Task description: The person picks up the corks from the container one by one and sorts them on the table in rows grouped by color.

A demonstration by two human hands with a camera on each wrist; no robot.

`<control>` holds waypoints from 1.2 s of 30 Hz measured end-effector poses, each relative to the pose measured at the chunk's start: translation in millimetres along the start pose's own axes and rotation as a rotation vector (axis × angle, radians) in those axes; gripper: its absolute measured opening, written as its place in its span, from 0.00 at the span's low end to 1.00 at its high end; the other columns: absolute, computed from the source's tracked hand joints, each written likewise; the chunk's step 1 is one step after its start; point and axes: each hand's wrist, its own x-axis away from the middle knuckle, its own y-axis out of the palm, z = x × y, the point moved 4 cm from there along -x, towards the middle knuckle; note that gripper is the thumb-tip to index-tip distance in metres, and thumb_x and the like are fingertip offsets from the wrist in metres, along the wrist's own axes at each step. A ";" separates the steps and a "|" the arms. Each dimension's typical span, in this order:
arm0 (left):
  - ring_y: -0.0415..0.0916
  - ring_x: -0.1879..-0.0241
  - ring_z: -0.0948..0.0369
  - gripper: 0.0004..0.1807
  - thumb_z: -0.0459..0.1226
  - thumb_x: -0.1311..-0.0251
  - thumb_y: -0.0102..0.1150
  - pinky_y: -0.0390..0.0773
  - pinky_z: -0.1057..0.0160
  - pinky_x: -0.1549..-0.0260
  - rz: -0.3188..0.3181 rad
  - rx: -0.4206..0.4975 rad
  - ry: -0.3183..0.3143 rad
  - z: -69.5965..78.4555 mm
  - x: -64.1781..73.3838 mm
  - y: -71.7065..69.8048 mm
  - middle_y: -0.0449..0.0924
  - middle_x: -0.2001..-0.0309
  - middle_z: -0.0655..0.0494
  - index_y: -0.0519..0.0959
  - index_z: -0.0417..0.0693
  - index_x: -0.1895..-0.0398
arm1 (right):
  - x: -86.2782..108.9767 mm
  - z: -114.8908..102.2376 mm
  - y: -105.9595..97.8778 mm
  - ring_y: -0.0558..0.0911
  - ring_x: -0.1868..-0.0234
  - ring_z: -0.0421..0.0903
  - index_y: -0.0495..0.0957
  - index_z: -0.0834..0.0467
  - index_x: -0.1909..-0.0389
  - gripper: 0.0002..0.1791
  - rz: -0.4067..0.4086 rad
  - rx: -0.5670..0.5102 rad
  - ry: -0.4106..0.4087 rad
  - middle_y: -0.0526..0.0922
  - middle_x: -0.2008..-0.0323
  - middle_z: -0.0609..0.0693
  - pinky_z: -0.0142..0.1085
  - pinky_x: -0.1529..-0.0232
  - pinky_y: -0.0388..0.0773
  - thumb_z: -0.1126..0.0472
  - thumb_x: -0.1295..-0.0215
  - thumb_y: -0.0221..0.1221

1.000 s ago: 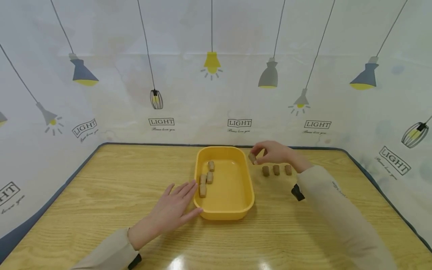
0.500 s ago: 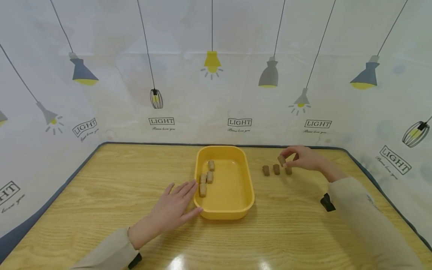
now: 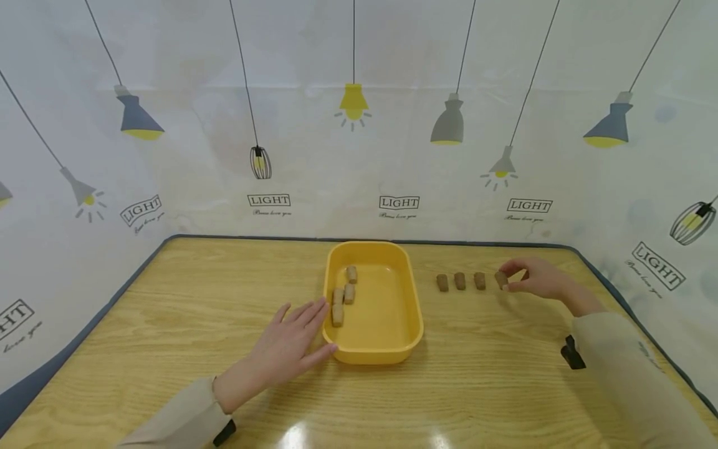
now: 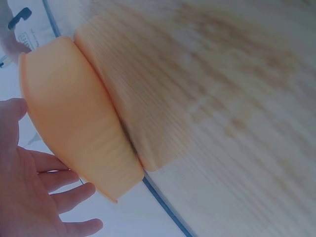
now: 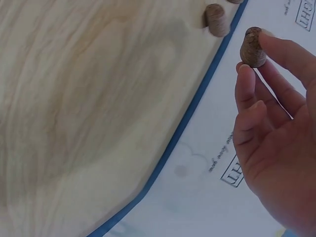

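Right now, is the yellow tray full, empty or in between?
In between. In the head view, four corks lie toward the left side of the yellow tray, and its floor is bare across the right.

wooden table (image 3: 191,299) | white backdrop (image 3: 303,50) behind | printed pendant lamps (image 3: 354,100) | "LIGHT" labels (image 3: 269,200)

Yellow tray (image 3: 387,312), corks (image 3: 460,281) on wooden table (image 3: 224,280)

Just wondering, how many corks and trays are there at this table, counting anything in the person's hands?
Corks: 8 (4 in the tray, 3 on the table, 1 in the right hand)
Yellow trays: 1
Total: 9
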 end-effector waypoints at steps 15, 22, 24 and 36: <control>0.57 0.40 0.52 0.39 0.61 0.40 0.35 0.52 0.44 0.46 0.010 -0.010 0.003 -0.5 -0.7 0.6 0.57 0.37 0.48 0.60 0.40 0.37 | -0.3 38.7 14.2 0.71 0.56 0.61 0.70 0.70 0.51 0.22 0.107 0.079 0.068 0.73 0.56 0.65 0.49 0.61 0.69 0.60 0.43 0.59; 0.57 0.40 0.52 0.39 0.61 0.40 0.34 0.53 0.44 0.46 0.013 -0.015 0.008 -0.5 -0.8 0.6 0.57 0.37 0.48 0.60 0.40 0.37 | -6.5 39.6 20.5 0.73 0.60 0.60 0.69 0.71 0.50 0.23 0.126 0.057 0.068 0.72 0.56 0.67 0.49 0.64 0.70 0.62 0.43 0.59; 0.57 0.40 0.52 0.39 0.61 0.40 0.34 0.52 0.44 0.46 0.012 -0.013 0.008 -0.6 -0.7 0.7 0.56 0.37 0.48 0.60 0.40 0.37 | -7.7 39.7 21.9 0.74 0.61 0.59 0.69 0.71 0.50 0.22 0.125 0.058 0.072 0.72 0.56 0.68 0.49 0.64 0.70 0.62 0.43 0.58; 0.56 0.40 0.53 0.40 0.61 0.40 0.33 0.51 0.44 0.45 -0.004 -0.008 0.000 -0.5 -0.1 0.7 0.56 0.36 0.49 0.59 0.40 0.37 | -13.5 45.2 28.5 0.73 0.60 0.61 0.67 0.74 0.50 0.23 0.113 0.037 0.088 0.71 0.55 0.69 0.49 0.64 0.70 0.65 0.44 0.58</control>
